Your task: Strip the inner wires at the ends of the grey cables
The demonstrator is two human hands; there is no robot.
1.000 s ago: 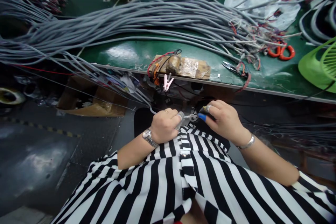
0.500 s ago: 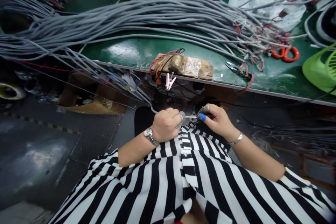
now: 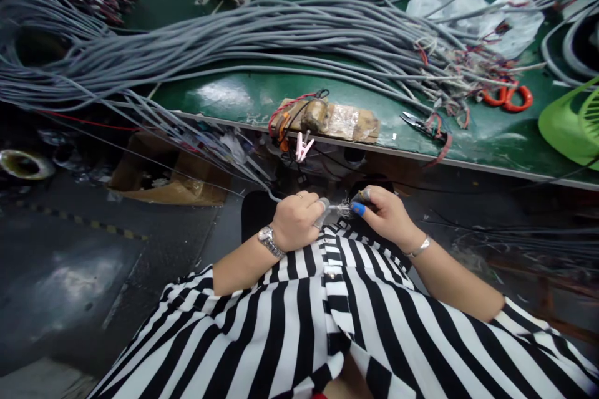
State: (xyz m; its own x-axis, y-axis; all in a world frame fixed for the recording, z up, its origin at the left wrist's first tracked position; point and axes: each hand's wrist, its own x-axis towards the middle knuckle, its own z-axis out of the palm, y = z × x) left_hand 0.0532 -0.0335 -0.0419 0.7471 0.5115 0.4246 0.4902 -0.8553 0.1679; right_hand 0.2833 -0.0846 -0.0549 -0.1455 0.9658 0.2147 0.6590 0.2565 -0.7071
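My left hand (image 3: 296,221) is curled in a fist around the end of a grey cable (image 3: 276,197), low in front of my striped shirt. A grey cot covers its fingertip. My right hand (image 3: 384,212) pinches the cable's thin stripped wires (image 3: 341,207) from the other side, with a blue cot on the thumb. The two hands nearly meet at the wire ends. A watch sits on my left wrist and a bangle on my right.
A green workbench (image 3: 243,96) carries a big bundle of grey cables (image 3: 262,34), a taped wooden block (image 3: 327,120), small cutters (image 3: 418,124), orange-handled scissors (image 3: 508,97), a green fan (image 3: 573,121) and a plastic bag (image 3: 468,3). A cardboard box (image 3: 173,171) lies on the floor at left.
My right hand has shifted slightly left and closer to the left hand, its fingers tightening on the wires. The view has drifted a little; the left hand stays put.
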